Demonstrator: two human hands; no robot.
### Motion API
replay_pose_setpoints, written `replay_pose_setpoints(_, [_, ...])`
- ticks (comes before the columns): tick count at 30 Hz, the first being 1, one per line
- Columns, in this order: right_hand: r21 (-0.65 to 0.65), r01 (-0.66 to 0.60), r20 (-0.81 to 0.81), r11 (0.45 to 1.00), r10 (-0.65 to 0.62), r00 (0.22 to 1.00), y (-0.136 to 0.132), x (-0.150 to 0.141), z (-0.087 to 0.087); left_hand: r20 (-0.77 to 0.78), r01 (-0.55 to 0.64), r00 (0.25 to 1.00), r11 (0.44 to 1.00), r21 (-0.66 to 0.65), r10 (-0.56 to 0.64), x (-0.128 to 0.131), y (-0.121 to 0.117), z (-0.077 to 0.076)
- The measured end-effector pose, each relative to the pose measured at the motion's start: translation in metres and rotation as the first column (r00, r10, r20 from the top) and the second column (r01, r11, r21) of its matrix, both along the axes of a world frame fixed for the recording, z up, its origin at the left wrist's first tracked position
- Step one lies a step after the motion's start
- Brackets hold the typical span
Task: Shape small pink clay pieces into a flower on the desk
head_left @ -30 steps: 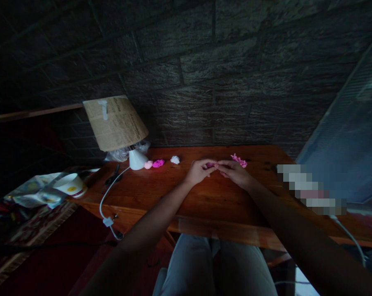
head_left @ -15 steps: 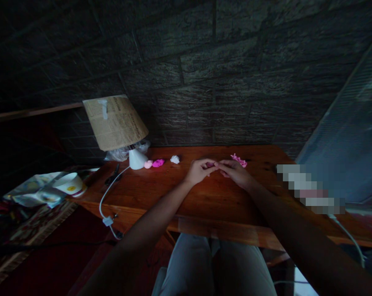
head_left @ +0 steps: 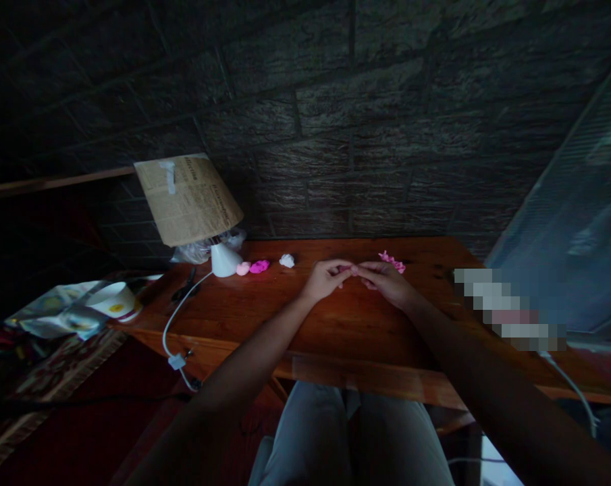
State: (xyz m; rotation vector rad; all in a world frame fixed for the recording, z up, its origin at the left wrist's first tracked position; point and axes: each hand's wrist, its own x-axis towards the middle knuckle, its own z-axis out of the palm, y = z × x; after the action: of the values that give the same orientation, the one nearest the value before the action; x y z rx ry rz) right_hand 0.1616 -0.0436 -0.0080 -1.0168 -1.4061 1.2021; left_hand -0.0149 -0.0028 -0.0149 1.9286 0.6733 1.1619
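Observation:
My left hand and my right hand meet over the middle of the wooden table, fingertips touching. Pinched between their thumbs and fingers is a small piece of pink clay, mostly covered by the fingers. Just beyond my right hand lies a strip of small pink clay pieces with a bumpy outline. To the left of my hands sit a white clay lump, a bright magenta clay lump and a pale pink clay lump.
A lamp with a newsprint shade stands at the table's left; its white cord hangs over the front edge. Dark scissors lie by the cord. Further left is a paper cup. A stone wall rises behind the wooden table.
The fingertips have shifted slightly around the pink clay, and the thumbs sit a little differently. The lumps on the table stay where they were.

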Motion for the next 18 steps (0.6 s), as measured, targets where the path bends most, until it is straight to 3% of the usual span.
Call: replay_pose_setpoints(18, [0.009,-0.022,-0.013,1.0,0.022,1.0,0.0029,0.0019,-0.0034,-0.009,-0.01,1.0,1.0,0.006,0.01,0.0015,-0.0018,0.001])
